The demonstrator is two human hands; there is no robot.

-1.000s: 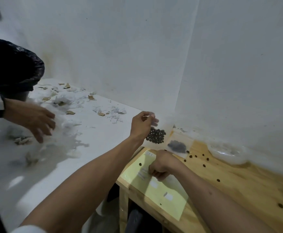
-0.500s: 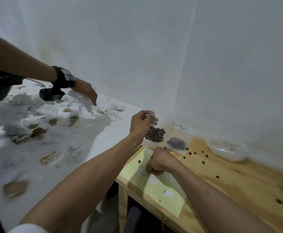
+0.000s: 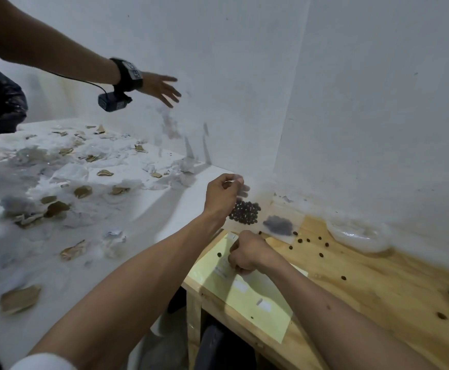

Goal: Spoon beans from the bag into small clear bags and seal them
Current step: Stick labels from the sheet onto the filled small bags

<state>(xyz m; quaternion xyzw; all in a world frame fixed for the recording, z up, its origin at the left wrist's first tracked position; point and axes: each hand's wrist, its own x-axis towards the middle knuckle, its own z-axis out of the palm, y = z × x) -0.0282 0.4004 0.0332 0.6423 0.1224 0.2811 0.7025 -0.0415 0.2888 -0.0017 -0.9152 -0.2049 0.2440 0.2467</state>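
One small bag [image 3: 246, 209] of beans [image 3: 244, 212] hangs mid-frame, pinched at its top by our left hand [image 3: 222, 194], not visibly sealed, while our right hand [image 3: 247, 253] presses closed on the yellow sheet [image 3: 258, 300] below.

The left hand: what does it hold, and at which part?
The left hand pinches a small clear bag of beans by its top edge.

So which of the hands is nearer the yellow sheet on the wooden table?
Right. The right hand rests on the yellow sheet. The left hand is raised beyond its far end, pinching a small clear bag of beans.
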